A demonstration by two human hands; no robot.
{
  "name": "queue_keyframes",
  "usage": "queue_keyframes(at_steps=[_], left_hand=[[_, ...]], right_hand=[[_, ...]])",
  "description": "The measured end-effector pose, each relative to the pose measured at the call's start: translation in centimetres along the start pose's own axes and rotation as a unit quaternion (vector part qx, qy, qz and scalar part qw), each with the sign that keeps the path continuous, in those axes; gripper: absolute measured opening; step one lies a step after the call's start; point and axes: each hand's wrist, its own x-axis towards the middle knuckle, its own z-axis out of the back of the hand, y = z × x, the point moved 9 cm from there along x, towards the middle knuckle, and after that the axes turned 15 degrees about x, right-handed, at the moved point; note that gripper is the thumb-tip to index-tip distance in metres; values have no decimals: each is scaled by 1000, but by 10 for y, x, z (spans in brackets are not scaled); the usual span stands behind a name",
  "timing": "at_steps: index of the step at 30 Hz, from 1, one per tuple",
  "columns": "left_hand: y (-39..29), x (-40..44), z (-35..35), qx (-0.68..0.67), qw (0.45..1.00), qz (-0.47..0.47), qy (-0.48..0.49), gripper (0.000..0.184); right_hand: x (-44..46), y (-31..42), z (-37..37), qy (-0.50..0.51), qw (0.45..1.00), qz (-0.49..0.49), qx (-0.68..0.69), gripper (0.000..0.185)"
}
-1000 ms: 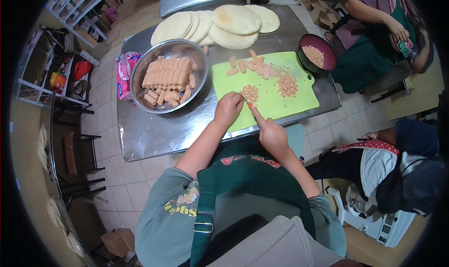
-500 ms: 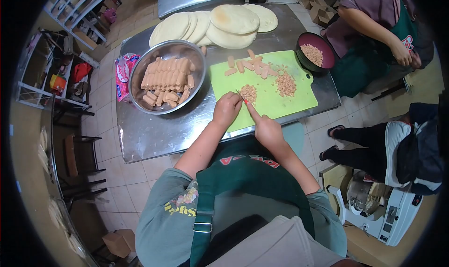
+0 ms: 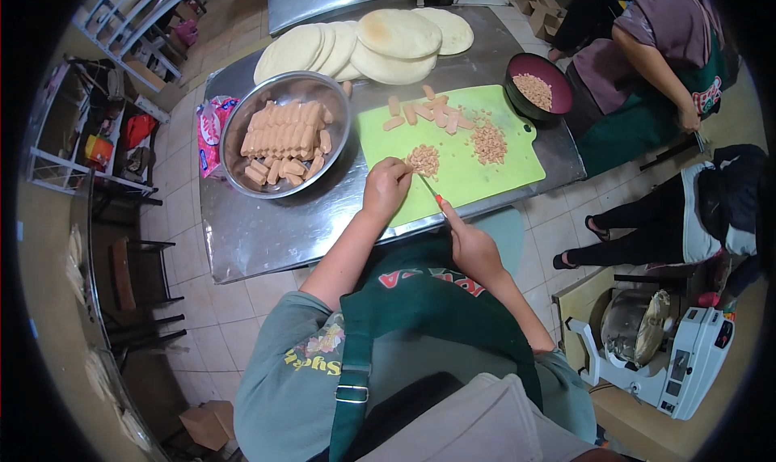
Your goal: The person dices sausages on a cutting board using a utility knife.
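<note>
My right hand (image 3: pixel 474 248) is closed on a small knife (image 3: pixel 437 197) with a red-orange handle, its blade pointing at a pile of chopped sausage (image 3: pixel 423 161) on the green cutting board (image 3: pixel 453 191). My left hand (image 3: pixel 386 189) has its fingers bent together at the left side of that pile; what they hold, if anything, is hidden. A second chopped pile (image 3: pixel 489 143) lies to the right, with sausage pieces (image 3: pixel 444 114) behind. The steel bowl (image 3: pixel 229 148) on the left holds whole and cut sausages (image 3: pixel 283 130). At the board's right corner, a dark red bowl (image 3: pixel 558 82) contains chopped bits.
Flat round breads (image 3: pixel 398 37) lie along the back of the metal table (image 3: pixel 259 248). A pink packet (image 3: pixel 212 130) is left of the steel bowl. Two people (image 3: pixel 655 66) (image 3: pixel 695 211) are on the right, near a white mixer (image 3: pixel 687 365). Shelves stand at the left.
The knife and my right hand have drawn back slightly from the pile and my left fingers. The person at the upper right leans lower, and the other one has moved back from the mixer.
</note>
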Motion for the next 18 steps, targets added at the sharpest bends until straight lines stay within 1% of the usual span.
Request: queue_keyframes(at_steps=[5,8,10,11,13,16,18], left_hand=[[1,-4,2,-2,1000,3,-2,8],[2,-4,0,9,1000,0,-5,8],[3,-3,0,17,1000,4,-2,8],[4,-3,-1,13,1000,7,-1,7],[4,-2,-1,9,1000,11,0,6],[7,-1,-2,6,1000,25,-1,7],[11,0,-3,14,999,49,4,8]], right_hand=[[9,9,10,-15,999,10,34,54],[21,13,6,-14,1000,-1,2,55],[29,11,-4,23,999,-22,-18,62],[34,12,-7,23,999,-21,-17,62],[40,5,-19,71,992,-65,-79,69],[45,-1,-28,83,991,-71,-83,74],[39,-1,-26,82,991,-66,-77,73]])
